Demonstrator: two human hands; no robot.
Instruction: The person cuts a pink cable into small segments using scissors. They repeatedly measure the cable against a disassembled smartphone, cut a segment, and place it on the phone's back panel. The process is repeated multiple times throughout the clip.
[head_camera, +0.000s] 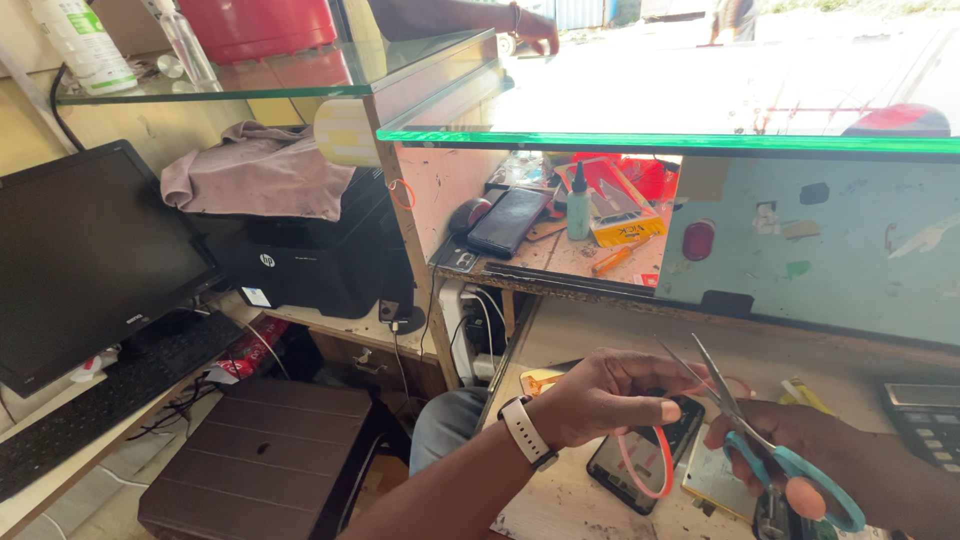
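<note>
On the scuffed wooden bench (600, 340) I see my left hand (610, 395), white watch (524, 430) at the wrist, fingers curled closed on a thin orange loop (645, 470). My right hand (790, 440) grips blue-handled scissors (745, 430), steel blades parted, above a glossy black phone (625, 465).

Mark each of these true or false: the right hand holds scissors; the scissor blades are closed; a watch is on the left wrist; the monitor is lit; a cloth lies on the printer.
1. The right hand holds the scissors. True.
2. The blades are closed. False: they are spread open.
3. A watch is on the left wrist. True.
4. The monitor is lit. False: its screen is dark.
5. A cloth lies on the printer. True.
</note>
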